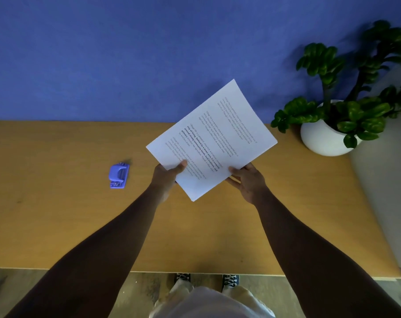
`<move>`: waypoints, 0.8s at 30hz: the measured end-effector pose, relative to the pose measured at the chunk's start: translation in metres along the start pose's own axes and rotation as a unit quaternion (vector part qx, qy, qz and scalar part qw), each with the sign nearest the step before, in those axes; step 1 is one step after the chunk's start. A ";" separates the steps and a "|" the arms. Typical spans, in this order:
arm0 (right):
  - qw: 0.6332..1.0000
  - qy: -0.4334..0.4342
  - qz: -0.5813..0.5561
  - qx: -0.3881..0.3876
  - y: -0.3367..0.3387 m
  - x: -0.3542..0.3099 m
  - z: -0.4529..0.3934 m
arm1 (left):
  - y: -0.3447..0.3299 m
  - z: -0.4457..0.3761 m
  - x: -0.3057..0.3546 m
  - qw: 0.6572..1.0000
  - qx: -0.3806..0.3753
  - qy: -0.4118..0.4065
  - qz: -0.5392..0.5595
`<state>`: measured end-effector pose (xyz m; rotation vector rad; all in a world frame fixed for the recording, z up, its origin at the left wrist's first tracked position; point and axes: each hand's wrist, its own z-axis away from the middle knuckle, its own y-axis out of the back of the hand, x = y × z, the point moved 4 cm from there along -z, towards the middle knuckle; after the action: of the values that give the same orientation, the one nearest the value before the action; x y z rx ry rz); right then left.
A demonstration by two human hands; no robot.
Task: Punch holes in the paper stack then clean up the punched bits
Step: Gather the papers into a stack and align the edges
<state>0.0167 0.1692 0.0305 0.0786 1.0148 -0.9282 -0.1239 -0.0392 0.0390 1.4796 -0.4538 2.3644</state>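
Head view: paper stack (pixel 212 138) is gripped above the table (pixel 57 214) by left hand (pixel 169 174) and right hand (pixel 248 182); hole punch (pixel 118 175) lies toward the left edge

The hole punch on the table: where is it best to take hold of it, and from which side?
Probably from above, across the two long sides of the hole punch. It lies flat on the table, apart from everything else; the left hand is nearer, but it holds the paper stack.

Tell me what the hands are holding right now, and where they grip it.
Both hold the paper stack above the table: left hand at its near-left edge, right hand at its near-right edge.
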 end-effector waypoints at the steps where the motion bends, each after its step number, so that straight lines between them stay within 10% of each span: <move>1: 1.000 0.013 -0.002 0.009 0.003 -0.003 0.001 | 0.005 -0.001 0.002 1.000 0.004 -0.006 -0.016; 24: 0.956 0.092 0.247 0.129 0.033 -0.007 0.008 | 0.035 0.003 0.012 0.984 0.056 -0.096 -0.141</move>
<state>0.0434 0.1910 0.0291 0.6223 0.9758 -0.5926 -0.1415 -0.0710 0.0473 1.7057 -0.1425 2.0658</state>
